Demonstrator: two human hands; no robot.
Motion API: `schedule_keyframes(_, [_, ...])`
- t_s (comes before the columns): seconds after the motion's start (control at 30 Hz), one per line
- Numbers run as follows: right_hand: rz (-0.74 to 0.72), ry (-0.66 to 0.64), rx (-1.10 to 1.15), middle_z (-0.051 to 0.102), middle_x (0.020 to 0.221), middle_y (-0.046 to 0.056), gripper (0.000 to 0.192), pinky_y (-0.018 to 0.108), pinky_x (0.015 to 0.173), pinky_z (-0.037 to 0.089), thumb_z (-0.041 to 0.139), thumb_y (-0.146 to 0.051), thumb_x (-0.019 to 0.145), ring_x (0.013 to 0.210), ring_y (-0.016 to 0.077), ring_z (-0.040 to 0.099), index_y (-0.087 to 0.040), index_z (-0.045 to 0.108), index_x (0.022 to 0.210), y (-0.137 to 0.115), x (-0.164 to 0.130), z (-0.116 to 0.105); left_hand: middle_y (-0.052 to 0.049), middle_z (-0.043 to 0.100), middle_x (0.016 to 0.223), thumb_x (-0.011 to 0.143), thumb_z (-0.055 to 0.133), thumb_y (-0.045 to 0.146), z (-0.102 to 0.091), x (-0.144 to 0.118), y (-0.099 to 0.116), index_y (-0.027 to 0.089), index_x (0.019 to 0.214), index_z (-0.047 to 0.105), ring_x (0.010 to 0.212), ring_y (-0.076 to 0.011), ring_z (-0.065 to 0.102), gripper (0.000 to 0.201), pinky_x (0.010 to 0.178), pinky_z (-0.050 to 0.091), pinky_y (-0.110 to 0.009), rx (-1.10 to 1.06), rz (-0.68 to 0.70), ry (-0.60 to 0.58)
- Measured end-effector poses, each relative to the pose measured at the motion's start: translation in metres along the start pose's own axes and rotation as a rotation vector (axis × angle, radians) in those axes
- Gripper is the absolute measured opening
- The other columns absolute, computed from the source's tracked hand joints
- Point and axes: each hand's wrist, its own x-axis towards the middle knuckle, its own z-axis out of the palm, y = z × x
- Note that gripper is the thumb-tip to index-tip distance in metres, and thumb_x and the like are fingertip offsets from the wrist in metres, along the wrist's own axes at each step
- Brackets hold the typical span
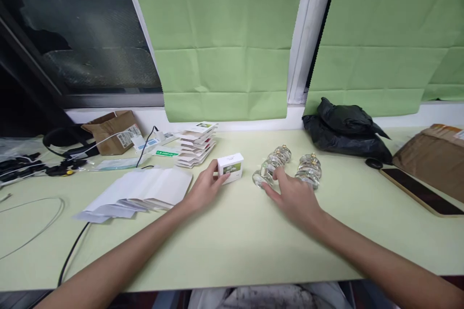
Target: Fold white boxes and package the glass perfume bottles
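Observation:
My left hand [205, 186] grips a small white box [230, 168] with a green picture on its front, fingers at its left side and thumb across the front. My right hand [294, 198] reaches over a row of small round clear glass pieces [278, 157] with gold-coloured bits. Its thumb and index finger are spread apart at the near end of that row, by the closest glass piece [258, 179]; whether they touch it is hard to see. A second row of glass pieces [309, 169] lies just right, partly behind my right hand.
Left of my left hand are a stack of flattened small boxes [195, 147] and a fan of white paper pieces [145, 190]. Cables [32, 166] and an open cardboard box [114, 133] lie far left. On the right are a black plastic bag [344, 130], a phone [422, 192] and a brown parcel [431, 157].

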Motion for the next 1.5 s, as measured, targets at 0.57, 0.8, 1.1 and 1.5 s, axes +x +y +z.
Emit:
schedule_keyframes(0.57, [-0.513, 0.166, 0.405, 0.062, 0.121, 0.012, 0.024, 0.031, 0.069, 0.06, 0.055, -0.028, 0.108, 0.097, 0.022, 0.068, -0.022, 0.048, 0.13, -0.025, 0.01, 0.012, -0.01, 0.057, 0.119, 0.109, 0.046, 0.021, -0.015, -0.036, 0.015, 0.026, 0.14, 0.048, 0.112, -0.0255, 0.055, 0.031, 0.095, 0.048, -0.038, 0.3, 0.498, -0.165])
schedule_keyframes(0.8, [-0.474, 0.143, 0.401, 0.06, 0.121, 0.011, 0.023, 0.031, 0.067, 0.056, 0.056, -0.025, 0.106, 0.097, 0.0225, 0.066, -0.023, 0.05, 0.128, -0.029, 0.008, 0.005, -0.011, 0.06, 0.121, 0.107, 0.049, 0.019, -0.016, -0.036, 0.016, 0.027, 0.145, 0.048, 0.114, -0.0261, 0.057, 0.039, 0.095, 0.05, -0.038, 0.329, 0.539, -0.164])
schedule_keyframes(1.1, [-0.51, 0.18, 0.333, 0.062, 0.106, 0.009, 0.011, 0.032, 0.067, 0.048, 0.058, -0.014, 0.099, 0.092, 0.0237, 0.059, -0.022, 0.055, 0.107, -0.023, 0.008, 0.0, -0.011, 0.062, 0.128, 0.107, 0.055, 0.024, -0.019, -0.031, 0.016, 0.026, 0.139, 0.051, 0.119, -0.0255, 0.057, 0.033, 0.1, 0.049, -0.039, 0.294, 0.562, -0.148])
schedule_keyframes(1.5, [-0.47, 0.089, 0.643, 0.071, 0.105, 0.008, 0.03, 0.036, 0.088, 0.052, 0.04, -0.03, 0.113, 0.095, 0.0216, 0.065, -0.024, 0.061, 0.134, -0.027, 0.004, -0.006, -0.011, 0.066, 0.126, 0.109, 0.049, 0.027, -0.021, -0.028, 0.015, 0.026, 0.136, 0.056, 0.114, -0.026, 0.059, 0.028, 0.098, 0.048, -0.039, 0.254, 0.528, -0.132])
